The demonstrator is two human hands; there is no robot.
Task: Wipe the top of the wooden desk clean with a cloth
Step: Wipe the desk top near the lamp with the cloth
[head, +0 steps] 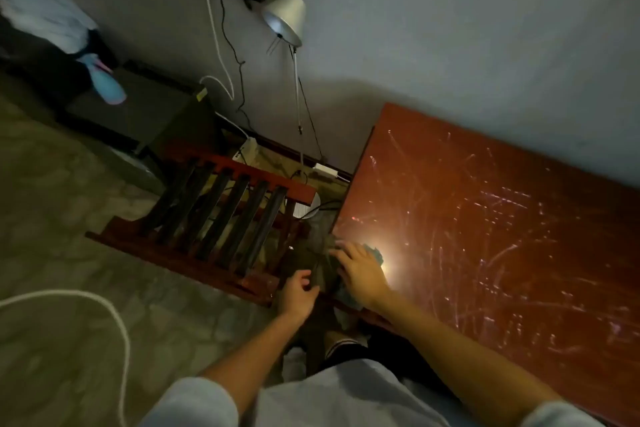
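The reddish wooden desk [502, 219] fills the right side, its top marked with pale scratches and streaks. My right hand [362, 272] lies flat, fingers spread, on a bluish-grey cloth [375, 253] at the desk's near left corner. Part of the cloth hangs over the desk's edge. My left hand [298, 293] hovers just left of that corner, off the desk, fingers loosely curled and holding nothing. A bright spot of light shines on the desk beside the cloth.
A slatted wooden chair [221, 222] stands left of the desk. A desk lamp [287, 20] leans against the wall, with cables and a power strip [323, 169] on the floor behind. A white cord [104, 309] loops across the floor.
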